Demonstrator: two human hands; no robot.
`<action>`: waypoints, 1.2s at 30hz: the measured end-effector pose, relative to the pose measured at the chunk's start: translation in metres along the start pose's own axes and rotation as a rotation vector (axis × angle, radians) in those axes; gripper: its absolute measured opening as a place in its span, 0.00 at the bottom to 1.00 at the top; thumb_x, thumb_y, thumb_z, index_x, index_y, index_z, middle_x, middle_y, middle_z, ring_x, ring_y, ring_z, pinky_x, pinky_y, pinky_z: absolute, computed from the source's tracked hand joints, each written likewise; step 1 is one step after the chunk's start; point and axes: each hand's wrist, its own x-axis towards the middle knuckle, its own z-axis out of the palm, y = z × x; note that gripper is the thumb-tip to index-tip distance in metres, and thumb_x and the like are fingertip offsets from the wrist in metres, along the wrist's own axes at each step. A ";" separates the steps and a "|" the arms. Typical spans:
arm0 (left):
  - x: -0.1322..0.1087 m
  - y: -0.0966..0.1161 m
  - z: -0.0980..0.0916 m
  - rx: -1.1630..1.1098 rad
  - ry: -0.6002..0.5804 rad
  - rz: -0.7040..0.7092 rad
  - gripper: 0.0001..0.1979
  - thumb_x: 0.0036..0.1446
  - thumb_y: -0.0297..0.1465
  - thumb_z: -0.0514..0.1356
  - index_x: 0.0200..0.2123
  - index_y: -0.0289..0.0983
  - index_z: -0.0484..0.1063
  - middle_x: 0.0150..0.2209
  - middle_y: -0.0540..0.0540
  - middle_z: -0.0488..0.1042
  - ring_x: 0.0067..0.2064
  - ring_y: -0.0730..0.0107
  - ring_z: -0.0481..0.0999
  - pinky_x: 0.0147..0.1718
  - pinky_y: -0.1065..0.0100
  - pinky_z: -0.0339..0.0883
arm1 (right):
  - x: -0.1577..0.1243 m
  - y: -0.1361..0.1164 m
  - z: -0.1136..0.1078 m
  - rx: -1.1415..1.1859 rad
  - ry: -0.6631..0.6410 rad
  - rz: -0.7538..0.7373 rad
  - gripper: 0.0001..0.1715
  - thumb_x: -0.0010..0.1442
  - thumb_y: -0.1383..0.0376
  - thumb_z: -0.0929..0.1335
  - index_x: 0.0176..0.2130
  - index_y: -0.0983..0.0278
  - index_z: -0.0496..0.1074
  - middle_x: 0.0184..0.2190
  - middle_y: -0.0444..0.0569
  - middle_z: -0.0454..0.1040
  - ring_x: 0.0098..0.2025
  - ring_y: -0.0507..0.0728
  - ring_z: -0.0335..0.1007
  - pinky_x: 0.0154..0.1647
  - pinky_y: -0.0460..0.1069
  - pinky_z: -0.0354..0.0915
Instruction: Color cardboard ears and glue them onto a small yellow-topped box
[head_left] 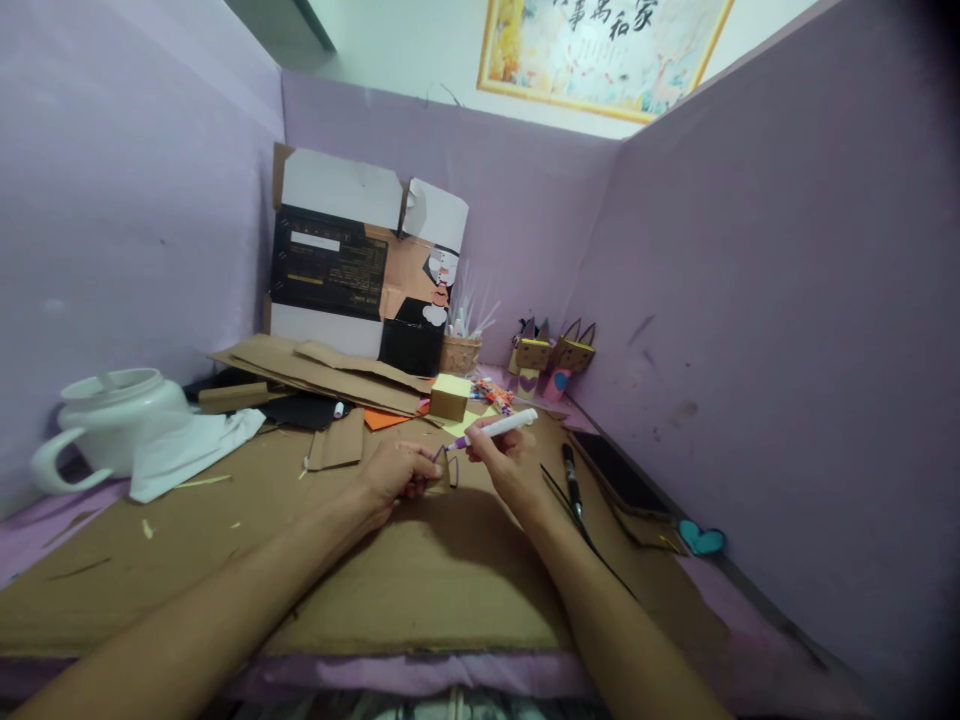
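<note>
My right hand (504, 458) is closed around a white marker (504, 424) with a purple tip end, which points left and down. The tip meets, or comes very close to, a small cardboard piece (447, 470) edged with purple lines. Pinched in my left hand (401, 470) is that same cardboard piece, held just above the cardboard sheet (420, 590) on the table. Fingers cover part of its outline. Just beyond my hands sits a small cardboard box (450, 400) with a pale yellow top.
A white teapot (124, 415) with a white cloth (199, 452) stands at left. Flattened cardboard (330, 372) and an unfolded carton (330, 265) lie behind. At right are a pen (572, 480), a phone (622, 470), a teal heart (702, 538) and cardboard animal figures (534, 355). Purple walls enclose three sides.
</note>
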 end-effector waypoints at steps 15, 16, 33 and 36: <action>0.003 -0.003 -0.002 0.013 0.013 0.017 0.07 0.30 0.28 0.60 0.19 0.31 0.70 0.12 0.53 0.61 0.15 0.80 0.55 0.17 0.74 0.44 | -0.001 0.001 -0.001 -0.086 -0.048 0.019 0.11 0.52 0.61 0.66 0.26 0.66 0.70 0.16 0.43 0.68 0.18 0.51 0.64 0.20 0.45 0.62; 0.002 -0.002 -0.002 0.011 0.016 0.015 0.07 0.30 0.27 0.60 0.19 0.31 0.70 0.11 0.53 0.60 0.15 0.80 0.55 0.17 0.74 0.44 | -0.001 0.000 -0.001 -0.095 -0.056 0.014 0.10 0.52 0.61 0.66 0.25 0.66 0.70 0.15 0.43 0.68 0.18 0.51 0.64 0.20 0.44 0.61; 0.002 -0.002 -0.001 0.011 0.006 0.013 0.05 0.30 0.27 0.60 0.18 0.32 0.69 0.11 0.53 0.60 0.15 0.80 0.55 0.17 0.74 0.44 | -0.001 -0.002 -0.001 -0.059 -0.018 0.013 0.10 0.51 0.60 0.67 0.26 0.66 0.70 0.17 0.44 0.69 0.19 0.52 0.65 0.21 0.45 0.63; 0.001 -0.002 -0.001 0.003 0.000 0.015 0.05 0.30 0.27 0.59 0.17 0.32 0.69 0.10 0.54 0.60 0.14 0.80 0.54 0.16 0.74 0.44 | 0.000 -0.002 0.000 -0.030 0.001 0.017 0.11 0.51 0.60 0.67 0.27 0.66 0.70 0.17 0.45 0.69 0.19 0.52 0.65 0.22 0.45 0.63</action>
